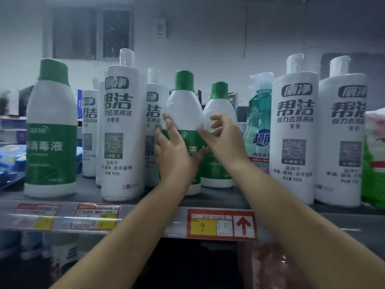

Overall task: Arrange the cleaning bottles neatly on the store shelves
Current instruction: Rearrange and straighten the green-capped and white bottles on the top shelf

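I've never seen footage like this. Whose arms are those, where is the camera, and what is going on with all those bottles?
No machine here: a person wears a camera on the head, looking forward and down, so both bare arms reach in from below. On the grey shelf stand white cleaning bottles, some with green caps, some with clear caps, plus a teal pump bottle. The left hand curls round the middle green-capped bottle. The right hand touches that bottle and the smaller green-capped bottle behind it; its fingers are curled, but I cannot tell what they grip. Price tags line the shelf edge.
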Demonstrator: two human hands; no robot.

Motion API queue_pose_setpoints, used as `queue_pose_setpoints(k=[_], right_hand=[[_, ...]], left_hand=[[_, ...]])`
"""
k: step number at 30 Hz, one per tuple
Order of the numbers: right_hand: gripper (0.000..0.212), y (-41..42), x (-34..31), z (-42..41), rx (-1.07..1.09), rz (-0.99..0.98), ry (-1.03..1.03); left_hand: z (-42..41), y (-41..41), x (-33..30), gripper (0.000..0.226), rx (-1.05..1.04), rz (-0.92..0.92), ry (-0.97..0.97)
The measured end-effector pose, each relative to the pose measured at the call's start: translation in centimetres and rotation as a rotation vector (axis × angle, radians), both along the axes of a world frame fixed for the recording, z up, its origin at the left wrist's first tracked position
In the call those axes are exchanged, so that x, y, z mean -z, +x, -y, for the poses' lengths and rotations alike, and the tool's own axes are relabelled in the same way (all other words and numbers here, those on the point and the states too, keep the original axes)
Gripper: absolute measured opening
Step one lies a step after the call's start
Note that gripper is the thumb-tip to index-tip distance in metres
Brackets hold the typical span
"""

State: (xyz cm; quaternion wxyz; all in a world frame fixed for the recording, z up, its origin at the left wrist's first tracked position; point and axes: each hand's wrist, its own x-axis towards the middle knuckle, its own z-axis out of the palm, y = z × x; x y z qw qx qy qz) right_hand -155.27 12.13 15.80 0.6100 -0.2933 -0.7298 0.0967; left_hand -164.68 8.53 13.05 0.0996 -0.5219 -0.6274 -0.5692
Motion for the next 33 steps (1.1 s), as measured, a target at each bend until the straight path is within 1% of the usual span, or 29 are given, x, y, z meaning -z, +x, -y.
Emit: queue_pose_setpoints(k=[2, 3, 5, 8, 11, 13, 16, 23, 27, 30, 33], right_hand=[[0.045, 0.8, 0.0, -0.4, 0.175, -0.073, 0.089], [0.05, 1.0, 0.0, -0.7, 0.236, -0.094, 0.096], [0.068, 1.0, 0.1, -1.4, 0.303, -0.084, 0.033], [0.099, 0.5, 0.5, -2.1, 0.302, 0.001, -0.104], [0.117, 0.1, 0.4, -2.7, 0.27, 0.08, -0.228], [0.125, -0.1, 0.3, -2.9, 0.294, 0.132, -0.287], [0.129, -0.4, 0.3, -3.0, 0.381, 0.179, -0.285], [0.128, -0.2, 0.8, -2.1, 0.493, 0.199, -0.183], [0.129, 0.7, 0.8, -1.6, 0.441, 0.19, -0.163], [0.13, 1.7, 0.7, -0.9, 0.349, 0.189, -0.15], [0.131, 2.6, 0.7, -0.3, 0.29, 0.167, -0.13]], left_hand=[[0.2, 0.1, 0.3, 0.117, -0.018, -0.019, -0.006], [0.3, 0.1, 0.4, 0.118, -0.032, -0.035, -0.014], [0.4, 0.1, 0.6, 0.119, -0.046, -0.058, -0.028], [0.8, 0.1, 0.6, 0.121, -0.035, -0.075, -0.045], [1.2, -0.3, 1.0, 0.122, -0.022, -0.093, -0.116], [1.6, -0.5, 1.3, 0.122, -0.038, -0.119, -0.168], [2.0, -0.4, 1.5, 0.124, -0.078, -0.158, -0.199], [2.1, -0.7, 1.6, 0.125, -0.085, -0.213, -0.193], [2.2, -0.8, 1.6, 0.125, -0.112, -0.244, -0.213], [2.3, -0.8, 1.3, 0.127, -0.191, -0.311, -0.25], [2.3, -0.6, 1.1, 0.128, -0.201, -0.31, -0.271]])
